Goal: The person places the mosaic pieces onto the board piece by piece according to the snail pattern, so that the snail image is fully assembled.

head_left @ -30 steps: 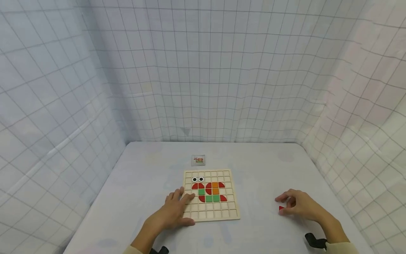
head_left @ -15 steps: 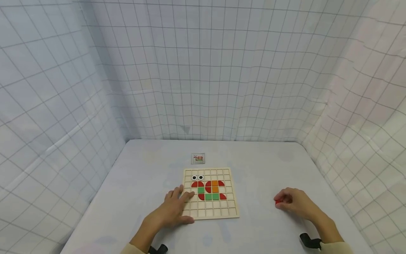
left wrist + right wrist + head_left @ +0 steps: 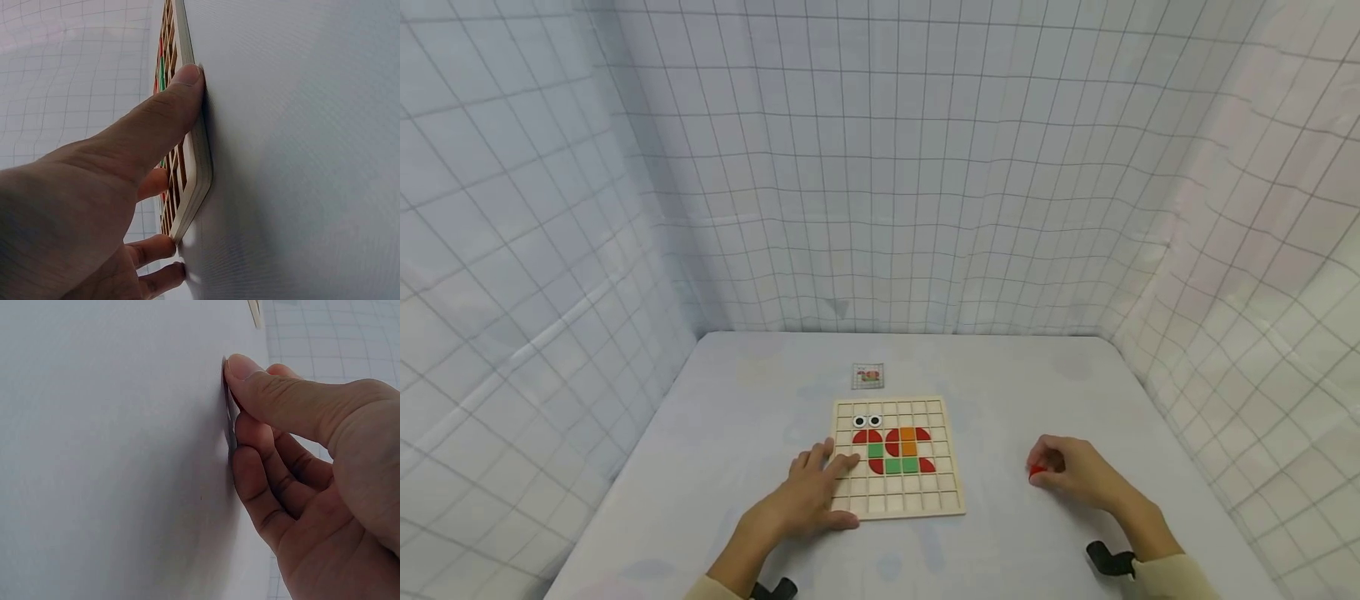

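Observation:
A square wooden grid board [image 3: 917, 502] lies flat on the table. Red quarter-round tiles, green square tiles [image 3: 892, 466], orange square tiles [image 3: 908, 442] and two eye tiles [image 3: 867, 421] sit in its cells. My left hand [image 3: 811, 493] rests on the board's near left corner with fingers spread; in the left wrist view the thumb [image 3: 181, 84] lies along the board's edge. Right of the board, my right hand [image 3: 1078, 475] pinches a small red tile [image 3: 1037, 472] between thumb and fingers, low over the table. Fingers hide most of that tile, so its shape cannot be told.
A small picture card [image 3: 868, 377] lies behind the board, showing a similar coloured figure. White cloth walls with a grid pattern [image 3: 880, 208] enclose the table [image 3: 760, 383] at the back and both sides.
The right fingers have closed on the red tile, and the right hand has moved left and slightly away from me with it. My left hand stays in place on the board.

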{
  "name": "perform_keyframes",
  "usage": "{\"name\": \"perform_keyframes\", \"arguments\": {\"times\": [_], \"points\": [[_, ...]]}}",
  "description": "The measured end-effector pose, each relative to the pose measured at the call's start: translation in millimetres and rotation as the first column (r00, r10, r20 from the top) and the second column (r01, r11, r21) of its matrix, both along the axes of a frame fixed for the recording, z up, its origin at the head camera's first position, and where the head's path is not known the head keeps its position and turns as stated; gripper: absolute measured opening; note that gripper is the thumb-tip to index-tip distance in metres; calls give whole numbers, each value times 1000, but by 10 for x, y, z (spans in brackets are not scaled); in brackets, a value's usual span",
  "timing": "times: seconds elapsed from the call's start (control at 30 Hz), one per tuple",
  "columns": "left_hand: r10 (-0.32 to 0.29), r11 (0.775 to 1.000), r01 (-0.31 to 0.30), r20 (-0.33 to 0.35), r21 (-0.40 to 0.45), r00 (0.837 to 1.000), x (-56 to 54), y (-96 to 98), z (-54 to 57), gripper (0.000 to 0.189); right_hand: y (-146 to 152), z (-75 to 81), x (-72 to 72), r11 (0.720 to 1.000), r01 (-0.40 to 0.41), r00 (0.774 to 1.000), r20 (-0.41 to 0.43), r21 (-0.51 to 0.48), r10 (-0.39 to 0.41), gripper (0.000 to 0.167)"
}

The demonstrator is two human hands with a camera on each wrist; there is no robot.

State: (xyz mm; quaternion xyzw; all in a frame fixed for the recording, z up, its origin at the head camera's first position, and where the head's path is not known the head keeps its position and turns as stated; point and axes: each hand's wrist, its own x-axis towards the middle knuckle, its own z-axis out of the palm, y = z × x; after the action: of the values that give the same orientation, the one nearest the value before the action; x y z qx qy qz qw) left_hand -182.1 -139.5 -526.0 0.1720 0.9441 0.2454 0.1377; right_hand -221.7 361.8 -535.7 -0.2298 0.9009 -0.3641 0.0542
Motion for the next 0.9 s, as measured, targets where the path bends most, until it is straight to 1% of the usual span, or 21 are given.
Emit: {"name": "perform_keyframes", "arguments": {"times": [0.07, 0.13, 0.27, 0.37, 0.5, 0.6, 0.73, 0.9], "points": [[1, 1000, -1, 3, -2, 1000, -6, 7, -15, 97, -48, 6, -19, 1000, -11, 1000, -14, -6, 11, 16], [4, 1000, -4, 3, -5, 1000, -8, 14, -23, 97, -111, 14, -46, 1000, -15, 999, -37, 7, 15, 13], [12, 1000, -12, 0, -10, 1000, -4, 13, -14, 98, -273, 35, -108, 1000, 3, 998, -64, 30, -1, 7], [10, 1000, -10, -5, -6, 1000, -4, 6, -1, 97, -408, 51, -150, 999, 22, 997, -80, 28, -19, 9], [5, 1000, -5, -7, -4, 1000, -11, 3, 7, 97, -589, 65, -202, 1000, 25, 998, -65, -9, -26, 10], [8, 1000, -8, -5, -8, 1000, -20, 2, 2, 97, -732, 54, -253, 999, 17, 999, -33, -34, -18, 10], [7, 1000, -7, -10, -9, 1000, -31, -12, -23, 98, -914, 29, -317, 999, 17, 1000, 4, -39, -17, 11], [0, 1000, 0, -15, 2, 1000, -26, -10, -36, 97, -1068, -4, -345, 999, 8, 1000, -1, -43, -8, 13]]}}
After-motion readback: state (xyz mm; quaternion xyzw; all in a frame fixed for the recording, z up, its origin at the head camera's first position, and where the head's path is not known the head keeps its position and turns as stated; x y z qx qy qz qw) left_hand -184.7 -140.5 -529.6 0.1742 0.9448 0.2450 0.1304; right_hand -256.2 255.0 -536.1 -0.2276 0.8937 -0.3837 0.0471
